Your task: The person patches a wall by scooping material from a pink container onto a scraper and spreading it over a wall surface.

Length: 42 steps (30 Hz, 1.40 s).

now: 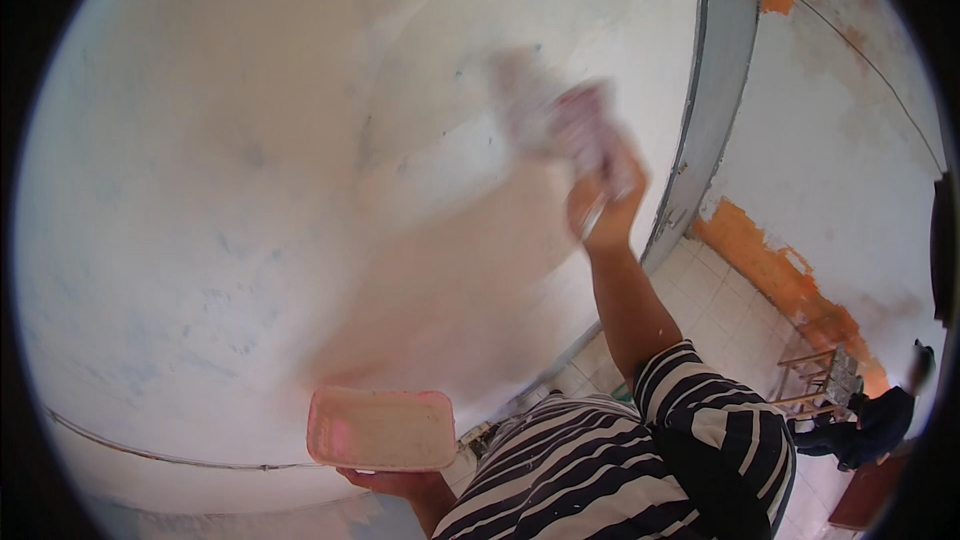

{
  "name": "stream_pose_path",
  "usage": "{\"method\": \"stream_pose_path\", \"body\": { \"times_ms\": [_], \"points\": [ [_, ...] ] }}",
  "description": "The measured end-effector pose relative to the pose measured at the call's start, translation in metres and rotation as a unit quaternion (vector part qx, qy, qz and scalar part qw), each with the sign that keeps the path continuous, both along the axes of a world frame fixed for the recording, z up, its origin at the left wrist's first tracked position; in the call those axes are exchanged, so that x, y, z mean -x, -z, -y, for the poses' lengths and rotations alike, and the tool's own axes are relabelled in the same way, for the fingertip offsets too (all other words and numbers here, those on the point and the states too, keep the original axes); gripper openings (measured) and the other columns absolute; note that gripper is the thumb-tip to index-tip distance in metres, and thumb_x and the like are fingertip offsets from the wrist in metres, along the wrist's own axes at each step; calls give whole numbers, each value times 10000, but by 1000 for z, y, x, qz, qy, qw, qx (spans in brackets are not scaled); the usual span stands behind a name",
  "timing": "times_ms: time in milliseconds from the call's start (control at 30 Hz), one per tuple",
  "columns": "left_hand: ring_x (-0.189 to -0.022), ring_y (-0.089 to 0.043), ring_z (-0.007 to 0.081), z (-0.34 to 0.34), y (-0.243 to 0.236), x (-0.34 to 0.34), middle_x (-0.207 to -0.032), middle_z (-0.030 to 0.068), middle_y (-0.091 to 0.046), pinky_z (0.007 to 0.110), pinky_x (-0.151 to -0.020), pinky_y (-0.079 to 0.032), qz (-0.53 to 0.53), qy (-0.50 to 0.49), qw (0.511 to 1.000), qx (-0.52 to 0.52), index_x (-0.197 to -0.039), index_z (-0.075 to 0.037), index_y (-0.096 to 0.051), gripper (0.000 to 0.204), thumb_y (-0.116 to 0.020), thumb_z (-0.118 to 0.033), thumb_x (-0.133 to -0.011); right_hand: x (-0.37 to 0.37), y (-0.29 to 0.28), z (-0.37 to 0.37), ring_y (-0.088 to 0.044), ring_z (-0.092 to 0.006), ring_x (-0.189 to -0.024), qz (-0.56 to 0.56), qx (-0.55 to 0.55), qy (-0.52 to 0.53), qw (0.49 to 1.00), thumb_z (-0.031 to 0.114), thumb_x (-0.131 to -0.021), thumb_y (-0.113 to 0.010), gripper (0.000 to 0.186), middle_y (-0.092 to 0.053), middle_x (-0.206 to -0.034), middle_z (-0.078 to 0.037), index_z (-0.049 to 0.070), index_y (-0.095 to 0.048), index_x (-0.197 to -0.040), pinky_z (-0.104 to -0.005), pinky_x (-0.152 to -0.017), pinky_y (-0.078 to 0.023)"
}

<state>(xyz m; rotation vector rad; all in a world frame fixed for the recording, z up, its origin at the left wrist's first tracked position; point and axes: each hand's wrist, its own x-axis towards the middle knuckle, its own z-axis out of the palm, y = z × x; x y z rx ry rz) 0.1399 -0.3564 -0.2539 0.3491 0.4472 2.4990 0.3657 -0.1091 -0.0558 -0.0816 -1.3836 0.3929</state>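
before a smudged white wall (250,270), near tiled floor (700,295), right hand (610,205) grips blurred tool (583,115); left hand (400,483) holds tub (317,427).

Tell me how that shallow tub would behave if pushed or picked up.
The tub is probably light for its size, since the left hand alone holds it. Its rounded rectangular shape makes rolling unlikely. Held at its lower edge, it might tip if bumped.

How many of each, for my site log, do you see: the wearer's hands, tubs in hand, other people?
Wearer's hands, the left hand and the right hand: 2
Pinkish tub: 1
Other person: 1
Total: 4
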Motion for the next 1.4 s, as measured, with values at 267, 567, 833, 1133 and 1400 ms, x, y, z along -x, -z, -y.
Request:
{"method": "stream_pose_path", "body": {
  "times_ms": [267, 567, 833, 1133, 1400],
  "points": [
    [-1116, -614, 295, -83, -144, -126, -1276, 74, -595, 479, -918, -530, -102, 124, 986, -55, -1372, -130, -505, 725, -446, -690, -916, -59, -86, -41, -582, -245, -1172, 144, -9, 154, 978, 76, -875, -615, 535, -583, -1360, -161, 67, -541, -1404, -391, -871, -490],
    [-1138, -597, 276, -194, -232, -265, -1288, 81, -585, 460, -930, -523, -33, 1, 999, 9, -1366, -123, -503, 728, -426, -696, -924, -266, -224, -203, -658, -239, -902, -118, 44, 229, 965, 105, -942, -561, 330, -685, -1039, -123, -57, -617, -1225, -317, -798, -533],
    [-1134, -600, 262, -144, -177, -174, -1269, 52, -593, 441, -920, -529, -3, 20, 1000, 16, -1362, -143, -508, 698, -444, -686, -927, -134, -149, -105, -704, -363, -958, 207, -244, 211, 924, 58, -864, -557, 138, -695, -1084, -223, 5, -642, -958, -425, -820, -570],
    [-1130, -601, 262, -8, -130, -8, -1267, 69, -585, 430, -916, -528, 57, -30, 997, 32, -1367, -111, -497, 686, -366, -652, -967, 30, -121, -8, -645, -277, -834, -26, -114, 342, 932, 108, -882, -592, 181, -674, -979, -132, -10, -650, -1007, -371, -756, -534],
    [-1208, -568, 277, 32, -96, 58, -1354, 57, -557, 456, -990, -499, 24, -1, 1000, 1, -1401, -155, -489, 702, -419, -680, -939, 72, -89, 54, -678, -280, -1009, 168, -232, 67, 956, 80, -849, -578, 325, -702, -1105, -118, 79, -696, -1152, -420, -879, -545]
  ]
}}
